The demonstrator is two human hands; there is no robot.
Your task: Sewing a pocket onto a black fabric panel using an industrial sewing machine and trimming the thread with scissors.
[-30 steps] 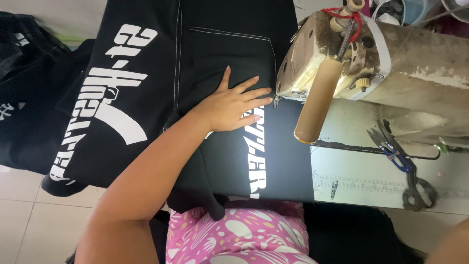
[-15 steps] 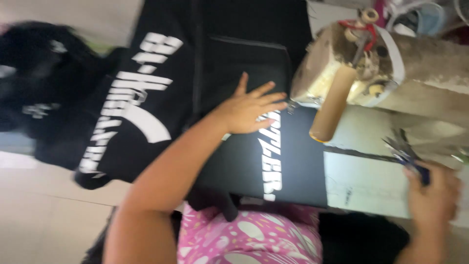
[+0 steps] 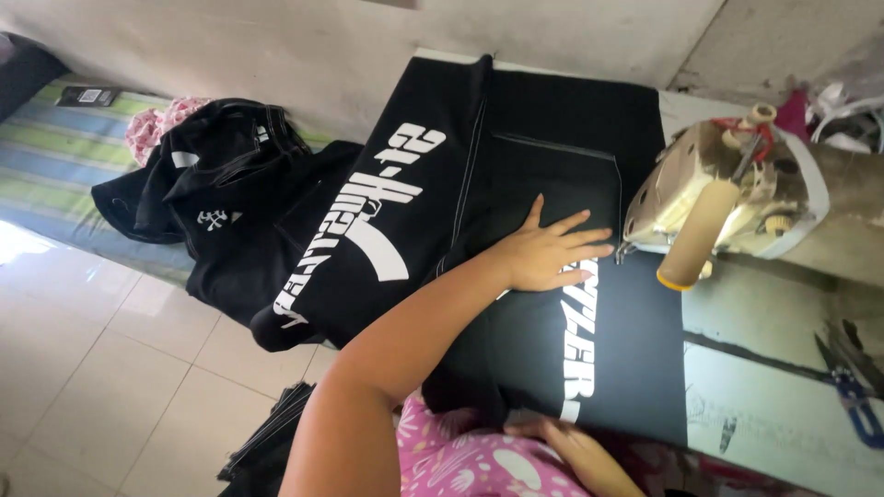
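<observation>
A black garment (image 3: 516,156) with large white lettering lies spread over the sewing table, one side hanging off the left edge. My left hand (image 3: 548,253) lies flat on it with the fingers spread, just left of the sewing machine's head (image 3: 727,193). My right hand (image 3: 566,442) is low in the view at the garment's near edge, fingers curled on the fabric by the end of the white lettering. My lap in pink patterned cloth (image 3: 460,460) partly hides that hand.
A cream sewing machine with a cardboard thread tube (image 3: 695,239) stands on the table at the right. Blue-handled scissors (image 3: 856,396) lie near the right edge. More black garments (image 3: 230,184) are piled on a striped mat (image 3: 64,156) at the left, above a tiled floor.
My right hand has left the scissors at the right and come to the garment's near edge. My left hand stays flat on the fabric. The view has swung left.
</observation>
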